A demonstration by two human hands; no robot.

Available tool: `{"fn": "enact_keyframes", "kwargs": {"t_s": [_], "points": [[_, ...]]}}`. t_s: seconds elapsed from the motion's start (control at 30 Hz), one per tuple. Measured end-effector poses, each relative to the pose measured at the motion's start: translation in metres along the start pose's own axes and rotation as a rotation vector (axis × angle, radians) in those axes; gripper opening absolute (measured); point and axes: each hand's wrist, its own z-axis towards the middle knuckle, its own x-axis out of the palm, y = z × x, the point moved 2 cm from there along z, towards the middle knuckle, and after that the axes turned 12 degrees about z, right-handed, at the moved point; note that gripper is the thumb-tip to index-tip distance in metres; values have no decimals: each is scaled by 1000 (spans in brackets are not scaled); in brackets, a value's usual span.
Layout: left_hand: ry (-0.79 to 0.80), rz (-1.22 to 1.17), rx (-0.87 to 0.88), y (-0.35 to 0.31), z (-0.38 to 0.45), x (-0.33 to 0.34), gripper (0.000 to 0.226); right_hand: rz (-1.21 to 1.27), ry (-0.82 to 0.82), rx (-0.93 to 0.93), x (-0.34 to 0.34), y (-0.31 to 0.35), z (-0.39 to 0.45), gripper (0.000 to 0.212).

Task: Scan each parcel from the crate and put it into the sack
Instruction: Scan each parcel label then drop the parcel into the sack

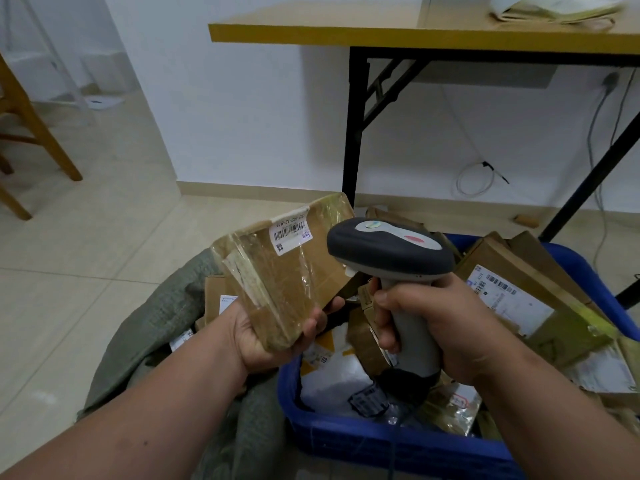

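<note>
The left grip (pixel 273 336) clasps a taped parcel (pixel 282 271) by its lower end; the right grip (pixel 429 327) is wrapped round the scanner (pixel 391 251). The scanner's nose sits beside the label (pixel 290 234), not facing it, so the scan may miss.

The parcel (pixel 277 271) is brown cardboard under glossy clear tape, with a white label printed in black barcode stripes. The scanner (pixel 391 251) has a dark grey head, a pale grey top panel bearing a red oval and a light greenish round spot, and a light grey handle. The crate (pixel 398 445) is bright blue — inside it lie brown boxes with white labels and white mailers marked in yellow. The sack (pixel 156 341) is dull grey-green weave. The worktop (pixel 311 29) is tan with a yellow edge on black legs — the floor (pixel 86 254) is pale beige tile.
</note>
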Motion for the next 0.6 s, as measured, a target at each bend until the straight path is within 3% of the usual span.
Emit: {"fn": "enact_keyframes", "kwargs": {"t_s": [0.6], "points": [[-25,18,2,0,0,-2,62,-46,7,10,-2,-1,3,16]]}}
